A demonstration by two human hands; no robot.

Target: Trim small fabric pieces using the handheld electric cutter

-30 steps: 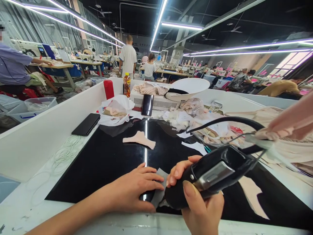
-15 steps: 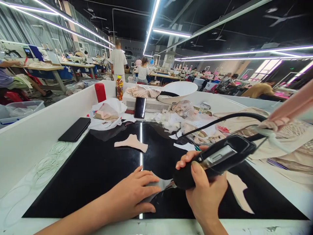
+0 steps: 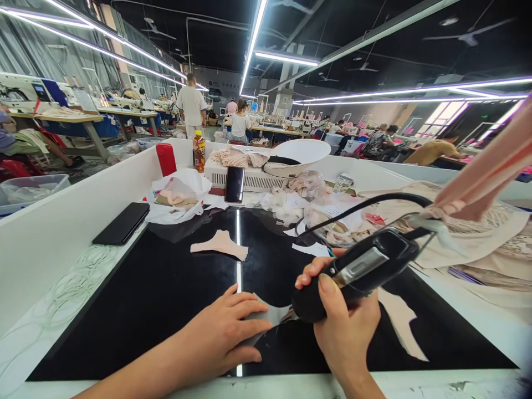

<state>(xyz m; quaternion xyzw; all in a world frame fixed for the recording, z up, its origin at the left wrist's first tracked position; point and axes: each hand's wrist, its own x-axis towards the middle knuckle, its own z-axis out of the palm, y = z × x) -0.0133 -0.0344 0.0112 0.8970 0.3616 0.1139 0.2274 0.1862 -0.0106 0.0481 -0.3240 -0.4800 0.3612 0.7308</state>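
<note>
My right hand point(image 3: 347, 324) is wrapped round a black corded handheld power tool point(image 3: 357, 271) with a silver plate on its side. The tool's metal tip point(image 3: 290, 315) points left and touches or nearly touches the edge of a grey translucent piece point(image 3: 274, 315). My left hand point(image 3: 239, 327) lies flat with fingers spread, pressing that piece onto the black work surface point(image 3: 166, 310). Part of the piece is hidden under the fingers. One beige cut fabric piece point(image 3: 220, 244) lies beyond my left hand, another fabric piece point(image 3: 403, 324) right of my right hand.
A pink fabric strip point(image 3: 482, 172) is tied to the tool's rear end, beside its cable point(image 3: 374, 200). Around the surface are a phone point(image 3: 235, 184), a black case point(image 3: 121, 223), a white plastic bag point(image 3: 183, 191), fabric heaps point(image 3: 469, 244) and white side walls point(image 3: 83, 221). Several people sit farther off.
The camera view has shifted slightly. The tool's rear end has dipped a little and moved left, with the pink strip following. Both hands keep their holds.
</note>
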